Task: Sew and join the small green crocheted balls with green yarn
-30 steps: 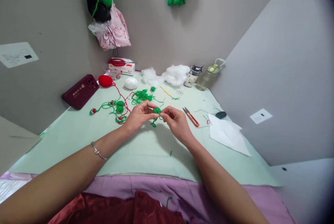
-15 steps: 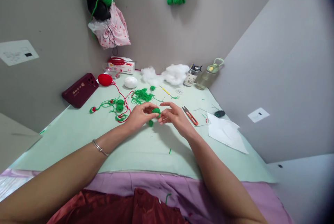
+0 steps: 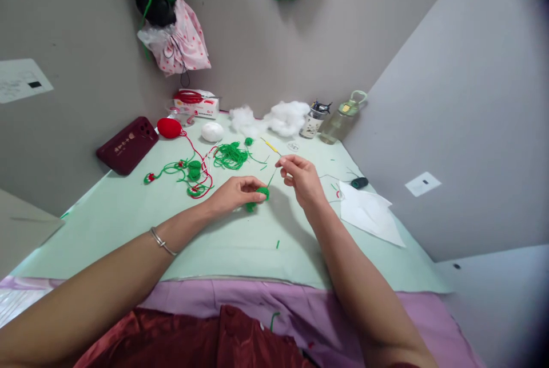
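Observation:
My left hand (image 3: 240,193) pinches a small green crocheted piece (image 3: 263,191) between thumb and fingers, just above the table. More green yarn work (image 3: 250,207) hangs below that thumb. From the piece a taut green yarn strand (image 3: 271,178) runs up to my right hand (image 3: 295,174), whose thumb and fingertips are closed on its upper end. Whether a needle is also in that pinch is too small to tell. Beyond the hands lie a yellow-handled crochet hook (image 3: 269,144) and a loose green yarn tangle (image 3: 230,155).
Crocheted pieces (image 3: 194,171) with red and green yarn lie left. Behind are a red yarn ball (image 3: 169,128), a white ball (image 3: 211,132), stuffing (image 3: 288,118), a pen cup (image 3: 311,125) and a bottle (image 3: 338,123). White paper (image 3: 369,216) and dark thread (image 3: 359,183) lie right.
My right hand has moved up and away from the left, drawing the green strand taut. My left hand has lowered slightly with the crocheted piece. The orange-handled snips are now hidden behind my right hand.

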The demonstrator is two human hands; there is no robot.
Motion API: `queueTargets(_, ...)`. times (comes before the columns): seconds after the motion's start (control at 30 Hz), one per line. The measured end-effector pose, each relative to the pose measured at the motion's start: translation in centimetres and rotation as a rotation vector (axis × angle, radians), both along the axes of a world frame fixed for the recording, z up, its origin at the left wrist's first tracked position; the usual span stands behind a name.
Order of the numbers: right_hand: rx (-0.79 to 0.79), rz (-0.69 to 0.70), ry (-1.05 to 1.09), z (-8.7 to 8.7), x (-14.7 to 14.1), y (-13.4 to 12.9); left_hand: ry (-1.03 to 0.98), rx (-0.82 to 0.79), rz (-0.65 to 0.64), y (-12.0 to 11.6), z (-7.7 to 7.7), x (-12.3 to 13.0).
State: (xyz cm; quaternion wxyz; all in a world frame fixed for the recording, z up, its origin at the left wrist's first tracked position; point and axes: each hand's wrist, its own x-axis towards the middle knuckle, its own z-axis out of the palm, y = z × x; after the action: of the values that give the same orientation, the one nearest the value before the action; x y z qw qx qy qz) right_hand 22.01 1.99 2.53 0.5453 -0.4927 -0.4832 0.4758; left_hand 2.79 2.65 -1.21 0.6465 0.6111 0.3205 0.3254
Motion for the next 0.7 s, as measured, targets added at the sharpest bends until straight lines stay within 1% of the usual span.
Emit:
queueTargets(0.03, -0.045, 0.063, 0.07, 0.1, 0.1, 0.0, -0.012, -0.023, -0.025, 0.0, 0.0, 0.0)
queueTargets(0.13, -0.232, 0.368, 0.176, 0.1, 0.2, -0.2, -0.068, -0.037, -0.087, -0.1, -0.3, -0.1)
queueTargets(0.17, -0.266, 0.419, 0.192, 0.0, 0.3, -0.1, -0.08, -0.034, -0.103, -0.1, -0.4, -0.1)
queueTargets(0.2, -0.279, 0.418, 0.212, -0.1, 0.5, 0.0, -0.088, -0.034, -0.113, -0.1, -0.4, 0.0)
queueTargets(0.23, -0.274, 0.377, 0.237, -0.3, 0.7, 0.2, -0.091, -0.037, -0.121, -0.1, -0.5, 0.0)
queueTargets(0.3, -0.253, 0.252, 0.286, -0.5, 1.5, 0.8, -0.081, -0.055, -0.133, -0.2, -0.7, 0.2)
queueTargets(0.33, -0.247, 0.215, 0.297, -0.7, 1.9, 1.1, -0.071, -0.063, -0.142, -0.2, -0.7, 0.2)
queueTargets(0.43, -0.242, 0.198, 0.299, -1.2, 2.7, 1.7, -0.051, -0.095, -0.155, -0.1, -0.7, 0.0)
queueTargets(0.57, -0.242, 0.192, 0.285, -2.0, 2.6, 1.9, -0.104, -0.172, -0.111, -0.2, -0.2, -0.4)
queueTargets(0.7, -0.217, 0.11, 0.247, -2.5, 2.5, 2.4, -0.159, -0.183, -0.113, -0.2, 0.3, -0.6)
